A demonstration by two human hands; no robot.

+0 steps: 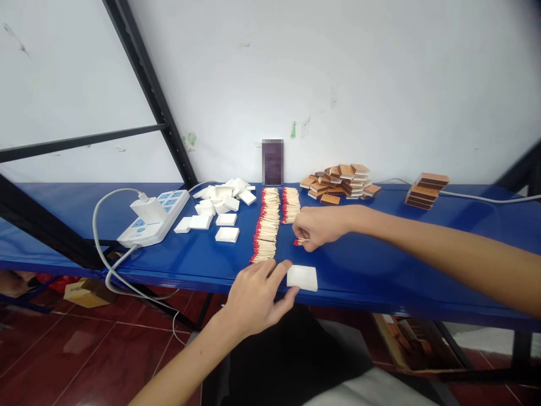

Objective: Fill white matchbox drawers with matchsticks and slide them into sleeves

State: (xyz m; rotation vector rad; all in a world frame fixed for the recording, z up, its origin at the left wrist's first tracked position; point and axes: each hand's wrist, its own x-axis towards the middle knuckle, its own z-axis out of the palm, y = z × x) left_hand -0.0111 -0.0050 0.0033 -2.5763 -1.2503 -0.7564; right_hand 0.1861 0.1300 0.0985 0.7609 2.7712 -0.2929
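Observation:
My right hand point(315, 228) is closed in a pinch around a few red-headed matches point(301, 241), held low over the blue shelf. My left hand point(260, 296) is at the front edge, with thumb and forefinger on either side of the left end of a white matchbox tray point(302, 278). Behind the hands, a long row of matches point(267, 224) runs away from me, heads to the left. A shorter row of matches point(291, 204) lies beside it, just past my right hand. Further left is a loose heap of white matchbox trays point(224, 194).
Orange-brown matchbox sleeves point(342, 179) lie piled at the back. A neat stack of matchboxes point(426, 190) stands further right. A power strip point(156, 217) with a plugged-in charger and white cable point(101, 256) is on the left. A dark blurred panel point(273, 162) leans against the wall.

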